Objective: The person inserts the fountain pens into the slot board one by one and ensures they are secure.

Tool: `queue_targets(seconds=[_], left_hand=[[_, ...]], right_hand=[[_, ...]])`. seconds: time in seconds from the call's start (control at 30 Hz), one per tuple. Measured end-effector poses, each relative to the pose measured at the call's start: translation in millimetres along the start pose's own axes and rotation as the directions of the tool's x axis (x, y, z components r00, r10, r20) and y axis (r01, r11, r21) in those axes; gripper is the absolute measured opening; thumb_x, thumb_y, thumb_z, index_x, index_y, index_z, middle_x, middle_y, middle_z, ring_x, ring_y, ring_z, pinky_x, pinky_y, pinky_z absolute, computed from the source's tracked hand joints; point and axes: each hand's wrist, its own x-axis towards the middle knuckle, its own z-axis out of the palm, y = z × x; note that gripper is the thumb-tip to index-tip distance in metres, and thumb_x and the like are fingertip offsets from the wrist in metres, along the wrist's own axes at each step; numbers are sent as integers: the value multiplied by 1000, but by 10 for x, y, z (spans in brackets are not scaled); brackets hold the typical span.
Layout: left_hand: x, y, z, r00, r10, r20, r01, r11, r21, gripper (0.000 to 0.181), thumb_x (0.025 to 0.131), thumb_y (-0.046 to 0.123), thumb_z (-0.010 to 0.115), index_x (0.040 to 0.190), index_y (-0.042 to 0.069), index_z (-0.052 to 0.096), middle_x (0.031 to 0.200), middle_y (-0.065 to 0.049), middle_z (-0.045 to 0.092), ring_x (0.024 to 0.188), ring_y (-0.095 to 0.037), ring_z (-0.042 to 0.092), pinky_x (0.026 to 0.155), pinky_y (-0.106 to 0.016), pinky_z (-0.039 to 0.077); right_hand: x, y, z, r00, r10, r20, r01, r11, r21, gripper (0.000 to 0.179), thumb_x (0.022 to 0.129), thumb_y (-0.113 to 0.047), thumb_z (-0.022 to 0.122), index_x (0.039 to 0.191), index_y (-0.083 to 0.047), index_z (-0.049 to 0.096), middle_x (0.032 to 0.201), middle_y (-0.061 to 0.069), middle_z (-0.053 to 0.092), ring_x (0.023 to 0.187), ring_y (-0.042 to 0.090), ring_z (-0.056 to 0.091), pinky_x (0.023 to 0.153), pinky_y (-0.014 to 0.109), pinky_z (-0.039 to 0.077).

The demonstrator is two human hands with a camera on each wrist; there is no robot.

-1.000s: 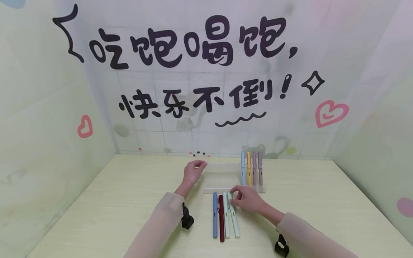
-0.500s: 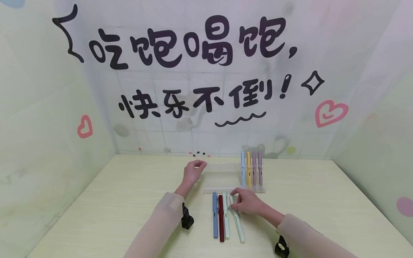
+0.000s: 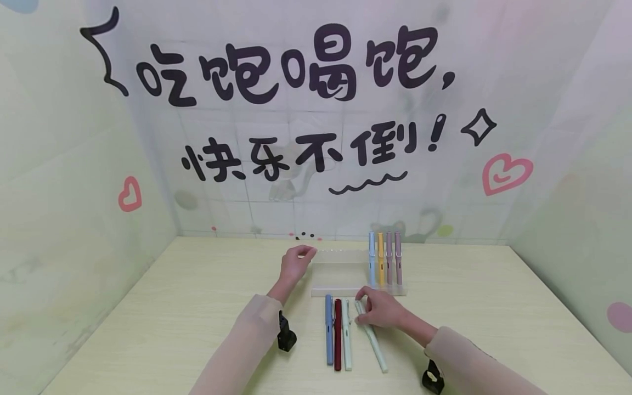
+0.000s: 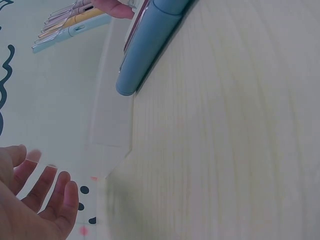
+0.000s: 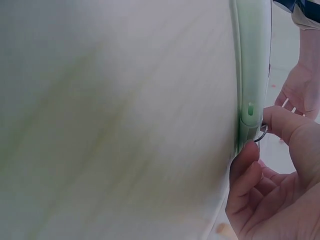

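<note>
My right hand (image 3: 380, 308) pinches a pale green pen (image 3: 375, 345) near its clip end, between thumb and fingers. The pen lies slanted, its far end toward the front right; in the right wrist view its clip shows beside the fingertips. At the back, my left hand (image 3: 296, 263) pinches the upper left corner of a clear plastic pen stand (image 3: 336, 292). Left of the held pen, a blue pen (image 3: 329, 334), a dark red pen (image 3: 338, 340) and a second pale green pen (image 3: 347, 340) lie side by side on the table.
On the stand's right side rest a light blue pen (image 3: 372, 258), a yellow pen (image 3: 381, 258) and two mauve pens (image 3: 398, 258). A printed wall sheet (image 3: 306, 214) rises behind the wooden table (image 3: 197, 307), with further sheets along both sides.
The right hand has drawn the pale green pen to the right, away from the other pens, and its near end has swung right. The left hand keeps its place on the stand.
</note>
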Motion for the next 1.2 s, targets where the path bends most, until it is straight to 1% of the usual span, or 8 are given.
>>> queue_targets(seconds=[0.13, 0.27, 0.4, 0.6, 0.77, 0.87, 1.07, 1.2], left_hand=[[-3, -2, 2, 1000, -4, 4, 4, 1000, -2, 24, 87, 23, 56, 96, 2, 65, 92, -9, 62, 84, -24, 56, 72, -36, 45], [-8, 4, -1, 1000, 0, 6, 0, 1000, -2, 24, 87, 22, 56, 97, 2, 65, 93, -9, 61, 85, -24, 56, 71, -36, 45], [-9, 9, 1, 1000, -4, 5, 4, 1000, -5, 23, 87, 21, 56, 97, 2, 65, 93, -9, 61, 85, -24, 56, 70, -35, 46], [-7, 7, 4, 1000, -13, 6, 13, 1000, -9, 24, 87, 23, 56, 96, 2, 65, 93, -9, 61, 84, -23, 56, 70, -35, 46], [0, 6, 7, 1000, -12, 6, 12, 1000, -10, 24, 87, 23, 56, 96, 2, 65, 92, -8, 61, 84, -23, 56, 70, -35, 46], [6, 2, 9, 1000, -13, 6, 13, 1000, -6, 24, 87, 23, 56, 96, 2, 65, 93, -8, 61, 84, -23, 56, 71, -35, 45], [21, -16, 19, 1000, -11, 4, 11, 1000, -3, 24, 87, 24, 56, 96, 3, 65, 92, -8, 62, 84, -22, 56, 70, -34, 46], [17, -16, 12, 1000, -8, 3, 8, 1000, -4, 24, 87, 24, 56, 95, 3, 65, 92, -8, 62, 84, -22, 56, 70, -34, 46]], right_hand=[[8, 18, 6, 1000, -28, -4, 28, 1000, 2, 35, 74, -18, 71, 97, -3, 51, 56, -5, 45, 47, 6, 40, 43, 22, 35], [6, 39, 13, 998, -68, 1, 68, 998, 16, 23, 81, -18, 64, 96, -3, 53, 54, -6, 45, 45, 5, 39, 42, 22, 35], [2, 58, 13, 997, -76, 17, 76, 997, 31, 17, 85, -15, 59, 96, -3, 55, 52, -7, 46, 42, 5, 41, 41, 21, 36], [10, 59, 7, 997, -75, 20, 75, 997, 30, 17, 84, -15, 60, 94, -3, 56, 53, -6, 48, 42, 6, 43, 41, 23, 37], [15, 51, 3, 997, -78, 11, 78, 997, -4, 14, 82, -15, 62, 90, -5, 56, 53, -7, 47, 44, 4, 43, 42, 22, 37], [7, 41, -12, 996, -84, 2, 84, 996, -24, 13, 82, -14, 62, 90, -5, 56, 57, -7, 48, 47, 5, 43, 44, 22, 38], [7, 38, -45, 992, -120, -24, 120, 993, -8, 16, 82, -14, 62, 92, -4, 56, 68, -5, 52, 55, 7, 47, 49, 23, 41], [11, 36, -46, 993, -109, -36, 110, 994, 29, 19, 82, -14, 62, 95, -3, 55, 70, -4, 53, 55, 7, 47, 49, 23, 41]])
